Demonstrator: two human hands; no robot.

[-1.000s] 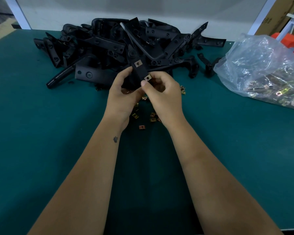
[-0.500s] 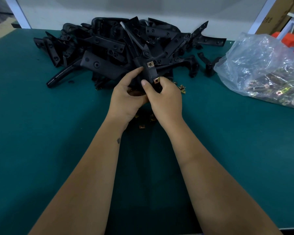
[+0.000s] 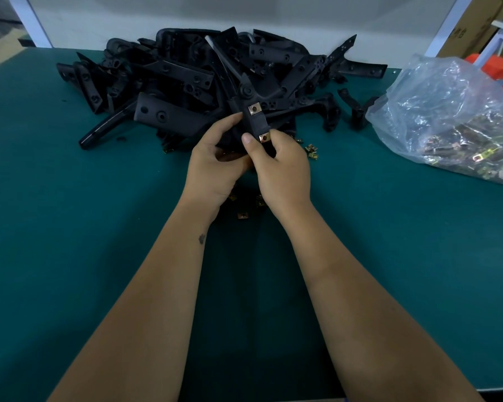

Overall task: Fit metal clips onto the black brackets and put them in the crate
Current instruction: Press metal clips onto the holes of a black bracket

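Both hands hold one black bracket (image 3: pixel 254 123) upright over the green table, just in front of the bracket pile. My left hand (image 3: pixel 215 166) grips its lower part from the left. My right hand (image 3: pixel 282 166) pinches a copper-coloured metal clip (image 3: pixel 264 137) against the bracket's lower right edge with thumb and fingers. Another metal clip (image 3: pixel 254 108) sits fitted higher up on the same bracket. Several loose clips (image 3: pixel 243 215) lie on the table under my wrists, and a few more loose clips (image 3: pixel 312 150) lie to the right of my right hand.
A big heap of black brackets (image 3: pixel 192 79) fills the back of the green table (image 3: pixel 70 242). A clear plastic bag of clips (image 3: pixel 453 126) lies at the right. An orange stool (image 3: pixel 494 68) and cardboard boxes stand beyond the table's right corner. No crate is in view.
The bracket has swung up and to the right in my hands, away from the pile. My right hand followed it with the lower clip still pinched at the bracket's edge.
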